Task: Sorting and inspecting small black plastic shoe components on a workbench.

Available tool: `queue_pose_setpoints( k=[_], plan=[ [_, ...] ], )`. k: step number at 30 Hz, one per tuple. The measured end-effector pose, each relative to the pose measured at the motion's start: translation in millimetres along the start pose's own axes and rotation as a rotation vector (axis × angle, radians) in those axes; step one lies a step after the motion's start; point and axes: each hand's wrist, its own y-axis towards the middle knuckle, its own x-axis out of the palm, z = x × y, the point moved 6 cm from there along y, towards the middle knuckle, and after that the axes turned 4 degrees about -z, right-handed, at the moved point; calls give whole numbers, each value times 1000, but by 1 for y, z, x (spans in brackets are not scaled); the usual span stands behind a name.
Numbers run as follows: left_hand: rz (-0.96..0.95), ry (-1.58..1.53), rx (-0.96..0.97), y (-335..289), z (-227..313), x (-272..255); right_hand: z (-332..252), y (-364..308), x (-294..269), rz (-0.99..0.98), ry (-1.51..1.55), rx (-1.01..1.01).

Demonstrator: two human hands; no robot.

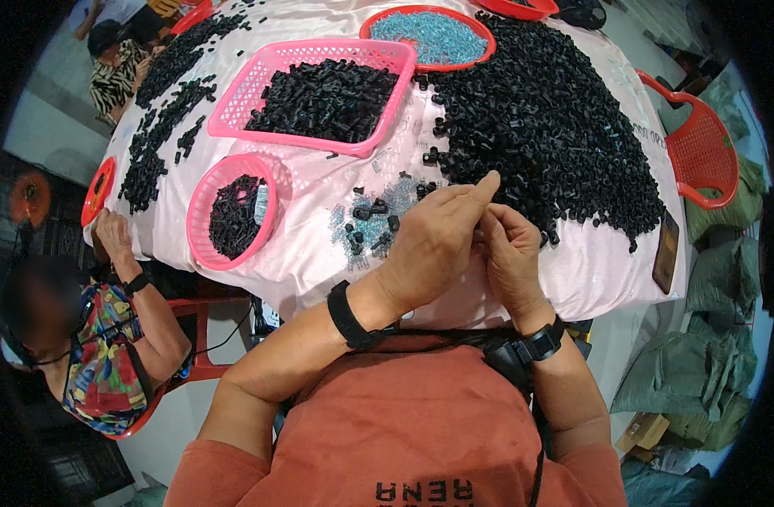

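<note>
My left hand [437, 238] and my right hand [514, 258] meet at the near edge of a large heap of small black plastic parts [539, 127]. Both are closed, fingertips pinched together. Whatever sits between the fingers is hidden by my left hand. Just left of my left hand lies a small scatter of see-through bluish springs or tubes [363, 228] with a few black parts among them. A round pink basket [197, 221] farther left holds slim black pieces and something pale. Behind it, a rectangular pink basket [226, 118] is filled with black parts.
A red tray [491, 52] of bluish transparent pieces stands at the back. A dark phone [667, 253] lies at the table's right edge, near a red chair [704, 156]. Green sacks [700, 363] sit on the right floor. Two people work along the left side.
</note>
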Motion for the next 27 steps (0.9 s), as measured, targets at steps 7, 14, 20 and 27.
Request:
queue_pose_setpoints(
  k=[7,14,20,27],
  plan=[
    [-49,-66,-7,-1,-4,1,2,0,-2,-8,42,31],
    [-256,-54,9,-2,-12,3,0,1,-1,7,12,-15],
    [-308,58,-8,0,-15,8,2,0,-3,10,-24,16],
    [-284,124,1,3,-16,4,1,0,2,-7,-14,72]
  ],
)
